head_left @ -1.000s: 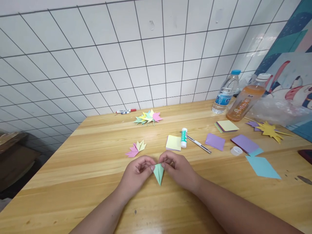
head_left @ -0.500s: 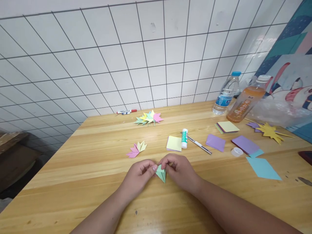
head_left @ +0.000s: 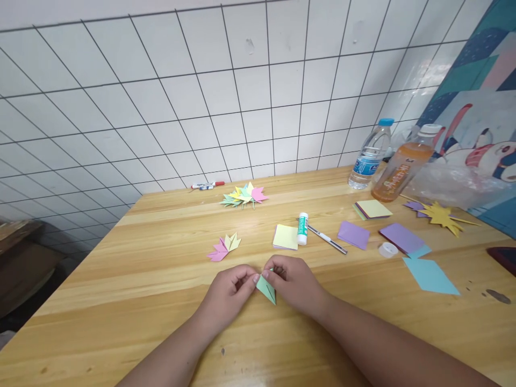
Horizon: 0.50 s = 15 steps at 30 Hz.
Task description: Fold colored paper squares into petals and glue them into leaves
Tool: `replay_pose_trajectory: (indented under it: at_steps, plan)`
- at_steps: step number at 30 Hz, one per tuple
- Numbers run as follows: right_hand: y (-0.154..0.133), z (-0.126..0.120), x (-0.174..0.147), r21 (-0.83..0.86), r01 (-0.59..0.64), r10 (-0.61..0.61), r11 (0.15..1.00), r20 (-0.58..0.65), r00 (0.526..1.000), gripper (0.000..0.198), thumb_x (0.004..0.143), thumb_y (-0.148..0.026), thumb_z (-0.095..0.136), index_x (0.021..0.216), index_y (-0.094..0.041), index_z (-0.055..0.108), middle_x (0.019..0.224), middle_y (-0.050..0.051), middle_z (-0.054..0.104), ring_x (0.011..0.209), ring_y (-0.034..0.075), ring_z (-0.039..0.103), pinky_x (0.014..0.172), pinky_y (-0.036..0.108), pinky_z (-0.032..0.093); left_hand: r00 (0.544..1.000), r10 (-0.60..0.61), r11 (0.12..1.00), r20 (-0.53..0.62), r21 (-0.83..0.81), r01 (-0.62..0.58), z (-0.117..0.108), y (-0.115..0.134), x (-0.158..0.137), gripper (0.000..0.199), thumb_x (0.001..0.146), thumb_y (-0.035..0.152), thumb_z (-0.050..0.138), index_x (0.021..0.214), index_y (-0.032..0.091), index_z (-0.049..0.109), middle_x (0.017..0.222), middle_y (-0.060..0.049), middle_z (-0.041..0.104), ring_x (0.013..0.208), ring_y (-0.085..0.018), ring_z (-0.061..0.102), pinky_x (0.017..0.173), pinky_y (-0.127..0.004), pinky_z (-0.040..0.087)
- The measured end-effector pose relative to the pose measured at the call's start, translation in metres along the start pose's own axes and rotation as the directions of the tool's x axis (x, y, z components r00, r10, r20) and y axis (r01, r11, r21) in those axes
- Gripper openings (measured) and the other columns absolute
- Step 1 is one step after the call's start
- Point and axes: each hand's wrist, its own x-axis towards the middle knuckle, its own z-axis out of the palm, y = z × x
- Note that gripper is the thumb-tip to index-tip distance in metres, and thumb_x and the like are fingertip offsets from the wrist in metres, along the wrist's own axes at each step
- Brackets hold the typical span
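Observation:
A small folded green paper is pinched between my two hands just above the wooden table, its point toward me. My left hand grips its upper left corner with thumb and forefinger. On the other side, my right hand holds the upper right edge, thumb on top, and covers part of the paper. Beyond my left hand lies a folded pink and yellow paper piece. Past my right hand are a stack of yellow and purple paper squares and a glue stick.
A pen, purple sheets, a white cap and a blue sheet lie to the right. Two bottles, water and orange drink, stand behind. Folded colourful paper pieces and markers lie near the tiled wall.
The green paper's top flap, lifted across its upper edge before, no longer shows there. My right thumb has moved left across the paper's top. The view has shifted slightly.

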Motion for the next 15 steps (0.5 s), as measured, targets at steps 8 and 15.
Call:
replay_pose_trajectory:
  at_steps: [8, 15]
  plan:
    - [0.0010, -0.0028, 0.0017, 0.008, 0.010, -0.010, 1.000, -0.041, 0.999, 0.028, 0.087, -0.036, 0.042, 0.073, -0.019, 0.059, 0.065, -0.002, 0.057, 0.062, 0.011, 0.051, 0.056, 0.020, 0.036, 1.000, 0.010, 1.000, -0.024, 0.010, -0.010, -0.0015, 0.0011, -0.0004, 0.026, 0.088, 0.036, 0.043, 0.072, 0.019, 0.056, 0.065, 0.003, 0.051, 0.063, -0.013, 0.046, 0.059, -0.021, 0.036]
    - [0.0038, -0.0017, 0.0045, -0.055, 0.026, -0.027, 0.998, -0.022, 0.999, 0.028, 0.089, -0.030, 0.039, 0.071, -0.019, 0.057, 0.063, -0.002, 0.058, 0.061, 0.011, 0.052, 0.056, 0.020, 0.035, 1.000, -0.011, 0.999, -0.020, -0.043, 0.010, -0.0020, -0.0004, 0.0007, 0.025, 0.088, 0.035, 0.042, 0.075, 0.019, 0.055, 0.067, 0.002, 0.053, 0.063, -0.013, 0.047, 0.060, -0.021, 0.037]
